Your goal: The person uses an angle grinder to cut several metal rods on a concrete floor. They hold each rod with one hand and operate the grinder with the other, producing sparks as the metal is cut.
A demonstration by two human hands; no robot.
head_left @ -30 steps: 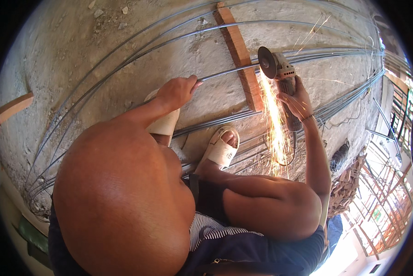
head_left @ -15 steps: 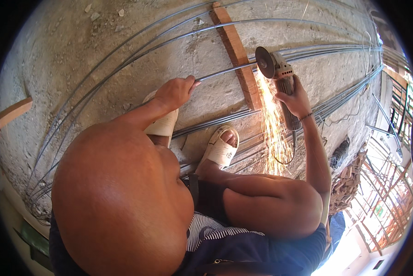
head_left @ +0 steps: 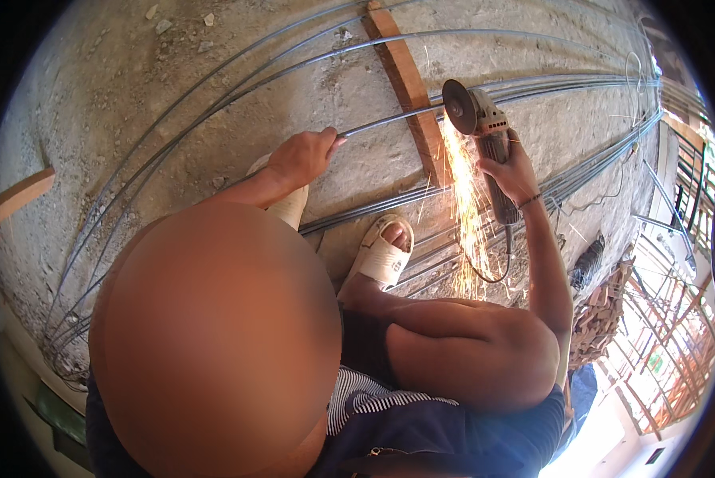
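My right hand is wrapped round the body of an angle grinder. Its dark cutting disc meets a steel rod, and a bright stream of sparks falls from the contact toward my right knee. Farther left, my left hand grips the same rod near its end, fingers closed. The rod lies across a reddish wooden beam between the hand and the disc. The grinder's cord loops down below its handle. Exactly how deep the disc sits in the rod cannot be made out.
Long curved rods run over the rough concrete floor. A bundle of rods lies by my sandalled foot, close to the sparks. Another wood piece stands at left; a dark shoe-like object lies at right.
Sparks now also scatter more widely around the disc and beam. My left forearm and the rod have shifted very slightly; the grinder stays in nearly the same place.
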